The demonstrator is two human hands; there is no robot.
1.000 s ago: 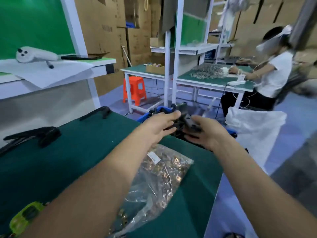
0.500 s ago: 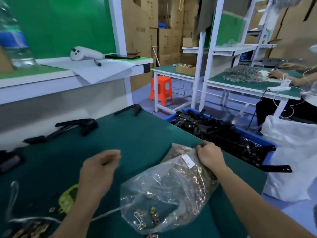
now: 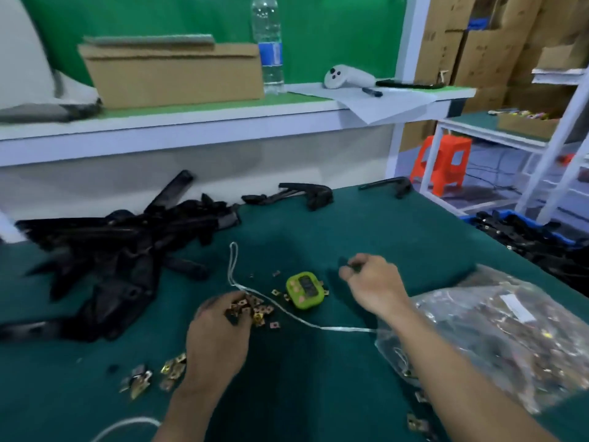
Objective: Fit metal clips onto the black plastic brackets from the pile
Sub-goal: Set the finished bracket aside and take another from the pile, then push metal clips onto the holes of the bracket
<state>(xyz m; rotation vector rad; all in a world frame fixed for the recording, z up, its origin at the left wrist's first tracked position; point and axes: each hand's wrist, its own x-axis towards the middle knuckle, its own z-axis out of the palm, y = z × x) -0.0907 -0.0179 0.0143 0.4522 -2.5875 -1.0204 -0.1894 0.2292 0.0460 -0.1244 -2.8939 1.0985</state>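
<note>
Far left of the green timer (image 3: pixel 305 290), the pile of black plastic brackets (image 3: pixel 121 250) is lying untouched. Just left of the timer, we are curling our left hand (image 3: pixel 220 333) into a loose heap of metal clips (image 3: pixel 255 309), grasping some. We are judging this the clip-picking step, and next we are needing a bracket from the pile. Just right of the timer, our right hand (image 3: pixel 373 285) is hovering with curled fingers, and we cannot tell whether it is pinching anything. Further right, a clear bag (image 3: pixel 510 330) is holding many more clips, and a blue bin (image 3: pixel 565 240) is holding black parts.
</note>
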